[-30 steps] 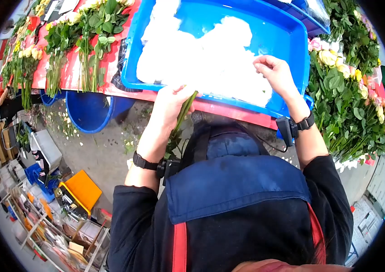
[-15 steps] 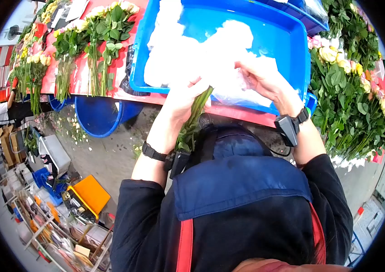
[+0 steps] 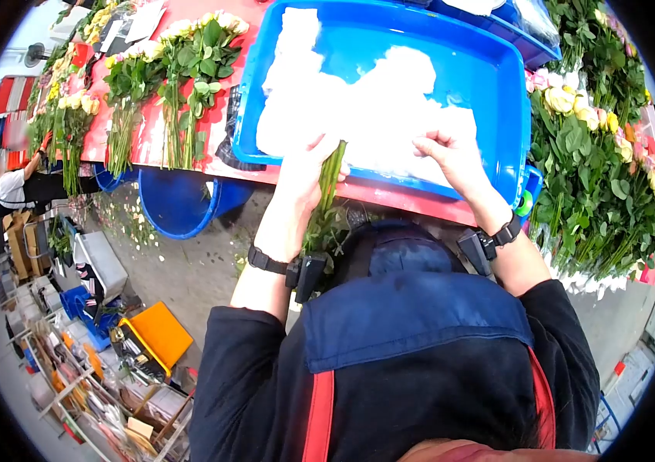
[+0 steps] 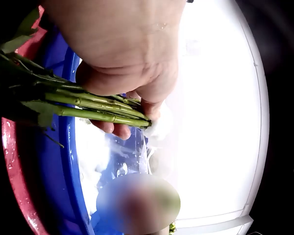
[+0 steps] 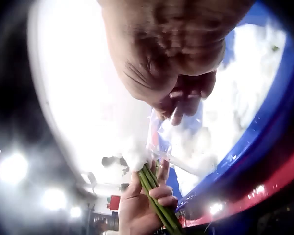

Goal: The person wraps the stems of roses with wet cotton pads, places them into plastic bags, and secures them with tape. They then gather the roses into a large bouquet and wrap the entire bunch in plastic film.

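The left hand (image 3: 300, 185), fingers curled round green stems (image 3: 330, 173), holds their cut ends over a blue tub (image 3: 497, 77). The right hand (image 3: 451, 158), just beside, pinches clear plastic (image 5: 158, 134) between fingertips.

Bunches of pale yellow and white roses with green leaves (image 3: 181, 77) lie in a row on the red tabletop (image 3: 412, 200) in the upper left of the frame. Below them a round blue plastic bucket (image 3: 177, 204) stands on the grey concrete floor (image 3: 189, 269), which is strewn with petals. A dense mass of pink and yellow roses (image 3: 589, 154) fills the right side. An orange flat box (image 3: 159, 333) sits lower left, beside cluttered metal shelving (image 3: 89, 385). A person in a white shirt (image 3: 8, 189) is at the left edge.
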A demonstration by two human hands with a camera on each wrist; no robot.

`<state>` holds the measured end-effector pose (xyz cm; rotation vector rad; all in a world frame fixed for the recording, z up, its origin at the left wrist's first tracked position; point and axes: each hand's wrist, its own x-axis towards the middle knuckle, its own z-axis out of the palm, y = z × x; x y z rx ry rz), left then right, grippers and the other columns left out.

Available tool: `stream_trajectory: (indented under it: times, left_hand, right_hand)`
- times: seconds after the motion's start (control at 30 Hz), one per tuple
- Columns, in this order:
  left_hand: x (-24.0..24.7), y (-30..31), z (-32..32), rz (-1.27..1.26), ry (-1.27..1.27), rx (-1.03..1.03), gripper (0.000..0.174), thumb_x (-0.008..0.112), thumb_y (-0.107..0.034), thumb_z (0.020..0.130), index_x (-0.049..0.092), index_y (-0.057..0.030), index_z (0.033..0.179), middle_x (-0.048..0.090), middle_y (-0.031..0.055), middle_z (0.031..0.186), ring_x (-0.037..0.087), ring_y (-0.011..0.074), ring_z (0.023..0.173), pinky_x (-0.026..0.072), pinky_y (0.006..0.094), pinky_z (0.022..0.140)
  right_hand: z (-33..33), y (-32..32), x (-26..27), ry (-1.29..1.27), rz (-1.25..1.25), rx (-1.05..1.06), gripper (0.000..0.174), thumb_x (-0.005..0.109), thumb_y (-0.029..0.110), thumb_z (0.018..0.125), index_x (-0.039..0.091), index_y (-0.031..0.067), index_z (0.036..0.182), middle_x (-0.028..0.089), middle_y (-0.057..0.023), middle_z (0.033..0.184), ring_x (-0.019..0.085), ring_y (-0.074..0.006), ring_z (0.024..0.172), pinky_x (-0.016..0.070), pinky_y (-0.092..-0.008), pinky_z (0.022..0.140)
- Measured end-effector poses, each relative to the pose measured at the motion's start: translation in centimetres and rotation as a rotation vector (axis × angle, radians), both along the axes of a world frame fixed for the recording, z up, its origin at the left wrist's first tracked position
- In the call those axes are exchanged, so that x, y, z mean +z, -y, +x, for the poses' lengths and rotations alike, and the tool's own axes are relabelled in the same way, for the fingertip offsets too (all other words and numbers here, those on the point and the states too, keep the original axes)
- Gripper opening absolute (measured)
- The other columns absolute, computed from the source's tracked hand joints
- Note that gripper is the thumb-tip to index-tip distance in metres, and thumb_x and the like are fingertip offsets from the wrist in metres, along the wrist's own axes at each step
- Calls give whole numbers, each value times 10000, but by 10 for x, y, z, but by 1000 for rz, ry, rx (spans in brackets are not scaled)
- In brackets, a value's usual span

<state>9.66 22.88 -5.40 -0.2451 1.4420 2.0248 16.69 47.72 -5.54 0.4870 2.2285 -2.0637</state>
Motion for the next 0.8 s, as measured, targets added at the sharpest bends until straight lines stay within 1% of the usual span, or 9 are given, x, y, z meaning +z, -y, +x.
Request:
stream_trajectory:
  times: [0.23,0.33,0.37,0.47,0.5,0.53,0.6,0.67,0.8]
  left_hand:
    - [36,11,23,35,-64,-119,222,606,-190,921,608,0,1037,635,76,740,627,169,579,502,268,519]
    - [41,2,28,120,-93,-212,228,602,-166,920,613,1,1076,648,68,834,618,158,581,508,270,541]
    - [44,5,25,118,-116,-169,242,611,-174,917,615,8,1078,649,75,831,610,164,574,504,274,534]
    - [28,31,13,186,-20,-41,276,617,-192,916,612,18,1095,653,84,837,609,175,583,497,280,524]
    - [38,35,11,211,-7,-24,237,615,-182,922,618,14,1056,635,67,750,601,159,547,482,256,500]
    - [42,40,9,243,5,-29,251,598,-199,935,617,20,1056,626,72,735,596,166,545,475,264,493]
    - [49,50,3,300,47,-80,399,650,-218,881,583,35,1182,675,153,982,592,196,586,488,302,513]
    - [42,59,0,328,54,-96,423,657,-221,874,574,34,1201,675,150,988,595,201,591,492,304,518]
    - [39,66,-2,313,28,-41,362,643,-209,891,587,23,1163,668,119,917,611,199,596,506,307,531]
  right_hand:
    - [-22,28,23,-126,523,167,193,726,160,805,665,11,911,663,-116,754,654,-129,731,500,-273,646]
    - [-21,73,21,-439,324,180,212,702,138,813,655,31,989,643,-146,794,619,-136,704,492,-274,658]
    - [-22,69,25,-420,276,325,269,685,109,818,635,46,1076,626,-99,809,568,-108,698,481,-263,670]
    - [-31,44,25,-93,-96,249,299,684,102,822,625,47,1111,597,-33,801,555,-82,743,475,-246,694]
    - [-38,32,15,-115,-95,172,345,678,102,833,602,23,1160,568,12,833,540,-61,783,463,-228,713]
    - [-43,23,10,-55,-88,177,430,679,150,849,563,-28,1223,609,-11,890,568,-85,851,460,-234,761]
    - [-44,28,-2,9,-115,192,537,689,207,855,509,-48,1293,646,-42,966,590,-122,932,462,-252,801]
    - [-44,37,-12,141,-353,360,620,700,266,853,468,-51,1333,663,-74,1016,598,-171,1015,464,-272,847]
    - [-45,45,-21,237,-608,179,336,698,202,861,628,-7,1114,666,-65,942,625,-144,823,486,-249,715]
